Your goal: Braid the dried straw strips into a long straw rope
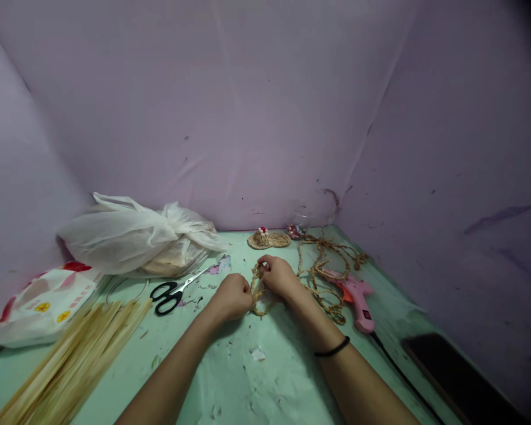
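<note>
Between my two hands is a tan braided straw cord (260,308), bent into a small loop above the table. My left hand (233,295) is closed at the loop's left side, its fingers curled on the cord. My right hand (278,275) pinches the upper part of the loop between thumb and fingers. Just beyond them lies a small woven straw slipper (274,239) with a red and white beaded decoration. More braided cord (321,260) lies tangled to the right of my right hand.
A pink glue gun (360,304) with a black cable lies right, near a dark phone-like slab (451,372). Black-handled scissors (168,297), a straw bundle (75,366), a tissue pack (48,301) and a knotted white plastic bag (133,239) are left. Walls enclose the green table (230,378).
</note>
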The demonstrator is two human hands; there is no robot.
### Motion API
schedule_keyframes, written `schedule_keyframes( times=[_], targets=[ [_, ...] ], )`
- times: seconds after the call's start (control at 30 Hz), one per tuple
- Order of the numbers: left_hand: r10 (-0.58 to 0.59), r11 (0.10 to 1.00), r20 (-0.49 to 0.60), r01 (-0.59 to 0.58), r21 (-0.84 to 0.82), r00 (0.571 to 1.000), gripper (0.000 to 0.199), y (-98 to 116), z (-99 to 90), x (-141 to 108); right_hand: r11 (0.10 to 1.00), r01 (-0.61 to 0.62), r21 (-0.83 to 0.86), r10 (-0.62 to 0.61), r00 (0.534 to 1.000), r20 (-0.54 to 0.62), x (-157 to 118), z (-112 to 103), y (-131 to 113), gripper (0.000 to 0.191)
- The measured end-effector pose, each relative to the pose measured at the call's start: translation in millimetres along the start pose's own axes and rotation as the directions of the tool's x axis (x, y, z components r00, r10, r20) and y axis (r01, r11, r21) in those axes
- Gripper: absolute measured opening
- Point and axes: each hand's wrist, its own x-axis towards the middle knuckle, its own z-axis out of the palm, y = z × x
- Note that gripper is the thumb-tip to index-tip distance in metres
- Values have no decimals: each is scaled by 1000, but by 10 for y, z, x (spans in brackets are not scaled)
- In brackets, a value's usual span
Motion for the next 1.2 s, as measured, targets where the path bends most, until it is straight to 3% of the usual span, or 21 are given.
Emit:
schedule_keyframes(
  times=[0.1, 0.23, 0.43, 0.6, 0.7, 0.8, 1.0, 1.13, 1.2],
  targets=[
    [21, 1000, 6, -21, -16, 1000, 11, 5, 6, -15, 1000, 29, 10, -29, 1000, 0, 8, 12, 25, 31],
    [4, 1000, 3, -4, -21, 1000, 10, 7, 16, -22, 999, -23, 32, 22, 999, 36, -10, 9, 51, 28],
    [12, 999, -7, -12, 52, 1000, 8, 8, 14, -28, 992, -9, -124, 11, 1000, 11, -188, -8, -59, 18],
    [37, 999, 15, -37, 36, 999, 9, -17, 16, 0, 984, -130, -125, 134, 991, 20, -303, -43, -130, 35],
    [48, 999, 21, -48, 21, 999, 11, -41, 17, 22, 981, -187, -49, 190, 981, 51, -378, -96, -117, 29],
    [51, 999, 25, -51, 16, 998, 11, -53, 11, 24, 984, -174, 21, 171, 979, 110, -474, -144, -108, 16],
    [38, 999, 23, -37, -13, 999, 11, -24, -34, -8, 986, -145, 79, 124, 966, 228, -616, -161, -128, 20],
    [16, 992, 50, -10, -124, 999, 11, 0, -41, -18, 992, -93, 89, 62, 951, 304, -669, -220, -86, 20],
    [-9, 978, 77, 25, -207, 997, 11, 20, -33, -28, 998, -49, 35, 38, 962, 270, -681, -266, -57, 18]
  ],
)
